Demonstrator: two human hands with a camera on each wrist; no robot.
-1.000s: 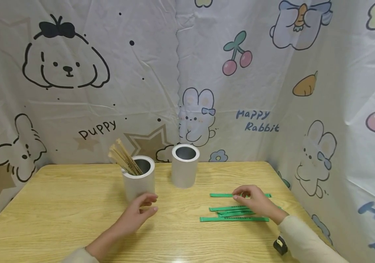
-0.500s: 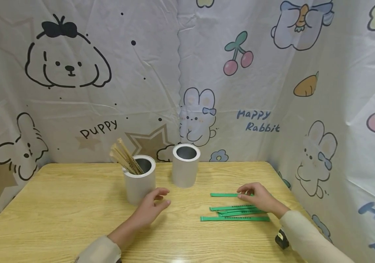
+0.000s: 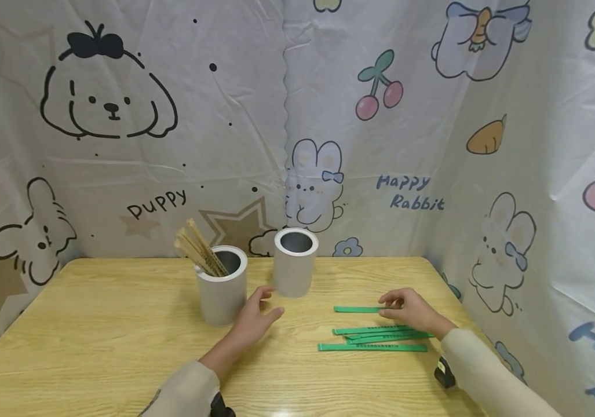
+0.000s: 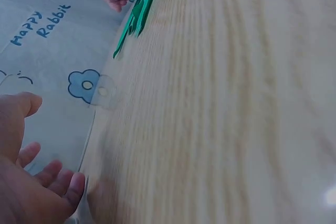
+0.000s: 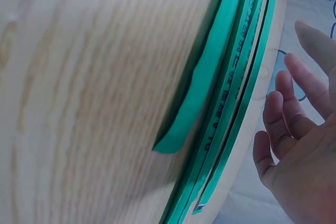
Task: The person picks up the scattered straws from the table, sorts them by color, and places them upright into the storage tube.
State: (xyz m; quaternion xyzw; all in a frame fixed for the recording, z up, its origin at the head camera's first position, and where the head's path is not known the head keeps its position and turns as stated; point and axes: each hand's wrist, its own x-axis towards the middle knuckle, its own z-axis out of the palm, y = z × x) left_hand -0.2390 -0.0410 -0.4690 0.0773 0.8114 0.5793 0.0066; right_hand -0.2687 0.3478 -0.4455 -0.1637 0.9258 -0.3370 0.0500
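Note:
My left hand [image 3: 255,318] is beside the near white cup [image 3: 222,298], its fingers apart and holding nothing. The far white cup [image 3: 294,272] stands just beyond its fingertips; the head view does not settle whether they touch it. Over the far green printed strip [image 3: 356,309] hovers my right hand [image 3: 411,310], which hides that strip's right part. Nothing shows between its loosely bent fingers [image 5: 294,114] in the right wrist view. Several more narrow green strips [image 3: 372,347] with dark print lie just in front of it, some overlapping.
Several beige printed sticks [image 3: 199,250] lean leftward in the near cup, rising well above its rim. A patterned cloth [image 3: 234,116] hangs behind and right of the wooden table [image 3: 94,336]. A dark wrist device [image 3: 444,372] sits under the right sleeve.
My left hand has moved right and away from me, past the front of the near cup towards the far cup. My right hand has shifted slightly right. Strips and cups stay put.

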